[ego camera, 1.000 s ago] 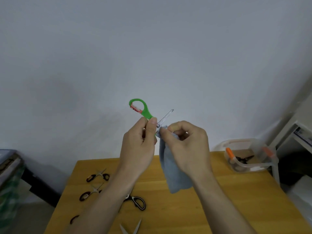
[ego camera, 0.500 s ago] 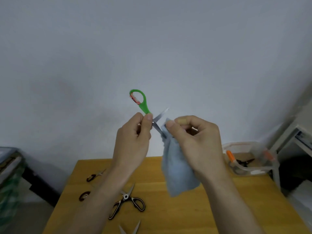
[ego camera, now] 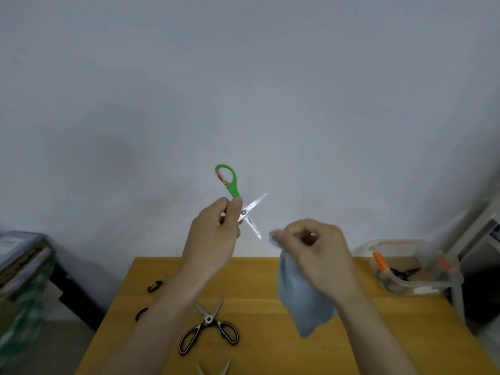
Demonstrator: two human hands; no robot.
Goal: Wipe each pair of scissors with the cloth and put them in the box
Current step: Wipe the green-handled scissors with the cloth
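The left hand (ego camera: 213, 236) pinches the green scissors (ego camera: 238, 201) near the pivot and holds them up with the blades spread, probably so each blade can be reached. The right hand (ego camera: 319, 255), just to the right of the lower blade tip, grips the blue cloth (ego camera: 303, 301), which hangs over the counter (ego camera: 378, 334). The box (ego camera: 405, 266) waits at the far right, and black scissors (ego camera: 208, 328) lie near.

The left hand (ego camera: 213, 239) holds green-handled steel scissors (ego camera: 244, 209), blades spread, above the yellow wooden table (ego camera: 378, 328); the right hand (ego camera: 316, 255) pinches a pale blue cloth (ego camera: 303, 304) just beside the lower blade.
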